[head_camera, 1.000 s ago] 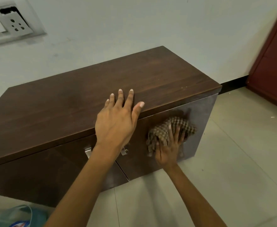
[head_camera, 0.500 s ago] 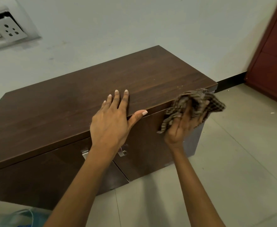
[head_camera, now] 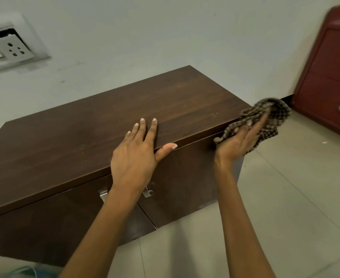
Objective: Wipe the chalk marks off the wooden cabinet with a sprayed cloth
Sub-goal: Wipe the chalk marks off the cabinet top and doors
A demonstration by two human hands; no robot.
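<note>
A low dark-brown wooden cabinet (head_camera: 68, 141) stands against the wall, with two front doors and metal handles. My left hand (head_camera: 137, 155) lies flat on its top at the front edge, thumb over the lip. My right hand (head_camera: 239, 143) holds a brown checked cloth (head_camera: 269, 119) at the cabinet's right front corner, level with the top edge. A few pale specks show on the top near that corner. No clear chalk marks are visible on the door.
A red-brown cupboard (head_camera: 329, 77) stands at the right against the wall. A switch and socket plate (head_camera: 10, 49) is on the wall at the upper left. Beige floor tiles lie in front. A blue-white thing peeks in at the bottom left.
My right hand has lifted the cloth from the right door's front up and rightward to the cabinet's top right corner. The left hand stays on the top.
</note>
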